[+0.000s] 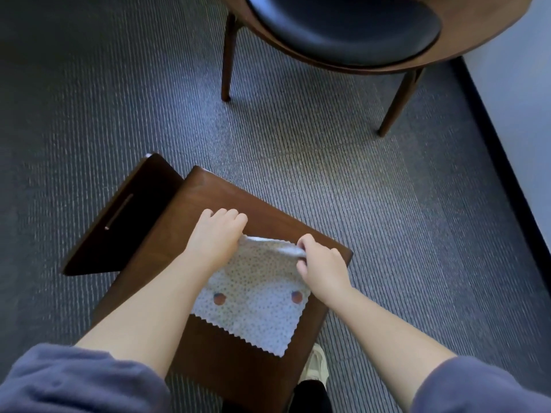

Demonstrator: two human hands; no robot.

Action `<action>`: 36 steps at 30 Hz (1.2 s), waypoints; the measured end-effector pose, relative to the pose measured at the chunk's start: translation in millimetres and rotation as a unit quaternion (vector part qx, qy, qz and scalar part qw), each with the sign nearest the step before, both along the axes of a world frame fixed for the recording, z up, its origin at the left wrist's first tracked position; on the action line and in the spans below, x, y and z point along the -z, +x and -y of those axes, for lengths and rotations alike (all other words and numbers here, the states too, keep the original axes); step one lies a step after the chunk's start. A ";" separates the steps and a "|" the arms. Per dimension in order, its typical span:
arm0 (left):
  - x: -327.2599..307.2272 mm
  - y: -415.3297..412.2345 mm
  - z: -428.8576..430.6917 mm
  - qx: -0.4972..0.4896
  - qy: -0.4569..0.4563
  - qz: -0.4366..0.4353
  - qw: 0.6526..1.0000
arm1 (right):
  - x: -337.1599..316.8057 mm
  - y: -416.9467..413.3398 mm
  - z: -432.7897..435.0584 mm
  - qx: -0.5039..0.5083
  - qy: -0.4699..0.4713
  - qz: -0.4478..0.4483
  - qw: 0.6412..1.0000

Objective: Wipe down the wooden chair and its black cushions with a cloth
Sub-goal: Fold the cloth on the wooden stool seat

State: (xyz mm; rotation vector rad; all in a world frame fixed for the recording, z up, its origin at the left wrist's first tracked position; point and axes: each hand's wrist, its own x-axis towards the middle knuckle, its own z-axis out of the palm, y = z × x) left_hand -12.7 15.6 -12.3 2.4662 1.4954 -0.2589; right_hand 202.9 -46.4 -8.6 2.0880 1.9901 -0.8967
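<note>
A white cloth (253,305) with small dots and zigzag edges lies on a dark wooden side table (208,198) right below me. My left hand (216,236) grips the cloth's far left corner. My right hand (320,263) pinches its far right corner, and the far edge is lifted and folded over. The wooden chair (489,34) stands at the top of the view, apart from my hands, and its black seat cushion (343,28) shows. The chair's back is out of frame.
Grey ribbed carpet (387,204) covers the floor between table and chair. Two chair legs (228,61) reach the carpet. A white wall with a black skirting board (507,162) runs along the right. My shoe (317,368) shows beside the table.
</note>
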 end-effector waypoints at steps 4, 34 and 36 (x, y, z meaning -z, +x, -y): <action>-40.8 -24.2 -7.5 -0.005 0.048 0.029 0.998 | -41.2 3.8 -15.1 0.008 0.041 -0.018 0.999; -39.4 -86.3 125.8 -0.093 -0.255 0.013 0.962 | -43.3 -7.9 61.6 -0.171 -0.150 -0.020 0.974; -38.9 -89.8 119.4 -0.140 -0.235 0.022 0.962 | -44.2 -10.6 50.2 -0.126 -0.137 -0.031 0.982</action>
